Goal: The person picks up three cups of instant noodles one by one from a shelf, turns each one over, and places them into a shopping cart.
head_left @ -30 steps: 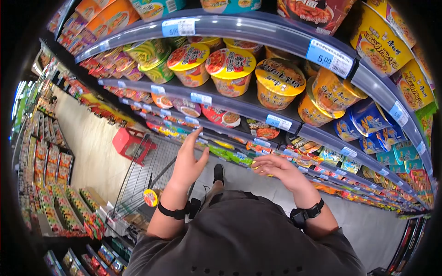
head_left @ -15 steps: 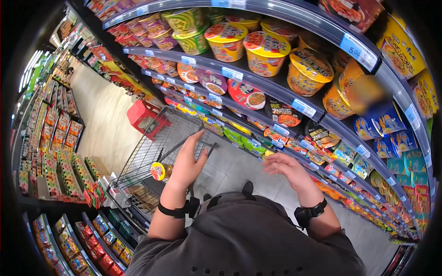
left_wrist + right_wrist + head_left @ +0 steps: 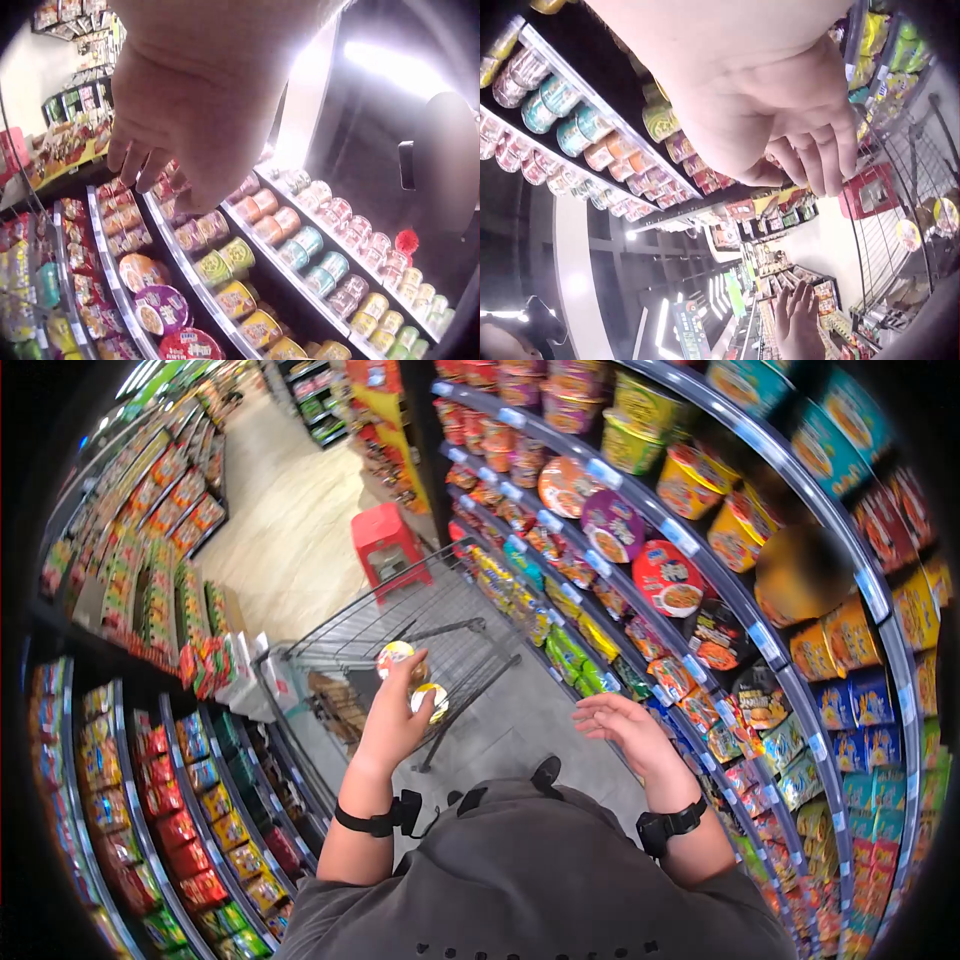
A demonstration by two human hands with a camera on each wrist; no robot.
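My left hand (image 3: 395, 715) is held out in front of my body, empty, with its fingers loosely extended. In the head view it overlaps a wire shopping cart (image 3: 345, 615), where two tub-shaped instant noodle cups with pale lids show: one cup (image 3: 395, 653) just past the fingers, the other cup (image 3: 432, 702) beside the thumb. Both lids also appear in the right wrist view, one cup lid (image 3: 909, 235) near the cart wires. My right hand (image 3: 630, 730) hovers at the right, fingers slightly bent and holding nothing, with the noodle shelves (image 3: 690, 540) beyond it.
A red plastic stool (image 3: 385, 540) stands past the cart's far end. Tall shelves of cup noodles and bagged snacks run along the right. Racks of colourful packets (image 3: 185, 830) line the left, near stacked cartons (image 3: 160, 600). A pale floor aisle (image 3: 285, 500) stretches ahead.
The view has swung left, so the shelves slide to the right and the cart and stool come nearer the middle. Both hands keep nearly the same pose. A second cup shows in the cart.
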